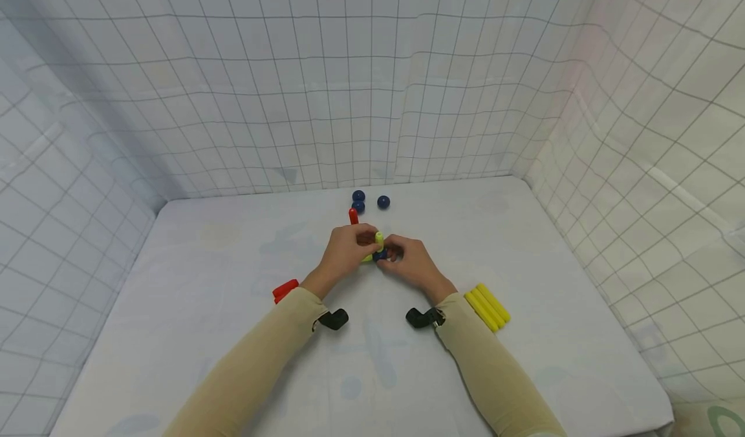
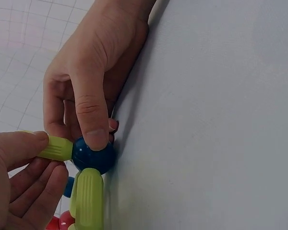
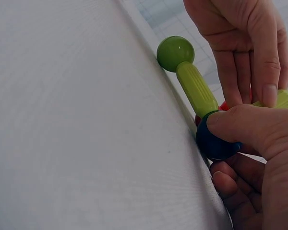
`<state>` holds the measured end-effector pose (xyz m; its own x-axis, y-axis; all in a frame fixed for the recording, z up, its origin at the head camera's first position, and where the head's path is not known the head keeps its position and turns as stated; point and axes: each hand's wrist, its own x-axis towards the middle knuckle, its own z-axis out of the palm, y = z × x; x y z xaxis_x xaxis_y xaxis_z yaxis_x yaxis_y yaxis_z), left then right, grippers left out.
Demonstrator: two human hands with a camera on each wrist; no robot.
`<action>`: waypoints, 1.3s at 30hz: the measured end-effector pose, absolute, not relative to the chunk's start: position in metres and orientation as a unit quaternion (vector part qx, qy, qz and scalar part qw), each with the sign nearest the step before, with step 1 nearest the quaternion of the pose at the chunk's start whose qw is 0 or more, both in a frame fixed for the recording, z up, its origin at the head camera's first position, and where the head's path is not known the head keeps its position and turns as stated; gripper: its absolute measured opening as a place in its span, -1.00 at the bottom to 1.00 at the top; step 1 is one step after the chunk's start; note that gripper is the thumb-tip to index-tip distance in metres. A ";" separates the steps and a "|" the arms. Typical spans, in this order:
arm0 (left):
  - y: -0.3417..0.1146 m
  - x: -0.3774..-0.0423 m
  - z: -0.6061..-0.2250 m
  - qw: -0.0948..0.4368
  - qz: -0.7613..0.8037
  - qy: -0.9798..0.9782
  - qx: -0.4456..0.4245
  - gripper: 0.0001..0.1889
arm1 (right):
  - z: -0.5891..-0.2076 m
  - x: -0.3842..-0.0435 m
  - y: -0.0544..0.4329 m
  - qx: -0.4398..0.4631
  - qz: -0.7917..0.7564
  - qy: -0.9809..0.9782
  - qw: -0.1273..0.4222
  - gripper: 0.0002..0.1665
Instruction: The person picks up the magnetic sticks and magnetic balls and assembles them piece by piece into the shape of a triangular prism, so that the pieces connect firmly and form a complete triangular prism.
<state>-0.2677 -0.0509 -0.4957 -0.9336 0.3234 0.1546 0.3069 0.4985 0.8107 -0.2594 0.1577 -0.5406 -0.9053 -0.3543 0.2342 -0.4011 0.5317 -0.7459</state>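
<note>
Lime rod (image 2: pixel 60 149) stands upright, left hand (image 1: pixel 345 248) pinching it, right hand (image 1: pixel 413 262) gripping blue ball (image 2: pixel 92 159).

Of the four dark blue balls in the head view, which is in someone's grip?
The ball that the right hand pinches, touching a light green rod; the other three balls lie farther back, untouched.
</note>
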 end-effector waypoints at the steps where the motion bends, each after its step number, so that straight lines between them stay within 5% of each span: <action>1: -0.052 -0.268 -0.495 0.009 0.465 0.866 0.184 -0.77 | -0.541 -0.260 0.158 0.217 0.432 -0.875 0.028 -0.72; 13: -0.110 -0.272 -0.445 -0.052 0.456 0.868 0.190 -0.73 | -0.544 -0.261 0.154 0.209 0.439 -0.874 0.024 -0.71; 24: -0.215 -0.237 -0.429 0.065 0.360 0.916 0.166 -0.62 | -0.546 -0.262 0.157 0.200 0.439 -0.876 0.016 -0.70; 33: -0.228 -0.231 -0.459 0.177 0.297 0.922 0.177 -0.74 | -0.545 -0.259 0.162 0.186 0.441 -0.878 0.014 -0.68; 39: -0.230 -0.231 -0.475 0.186 0.268 0.928 0.181 -0.82 | -0.542 -0.259 0.158 0.196 0.438 -0.877 0.010 -0.68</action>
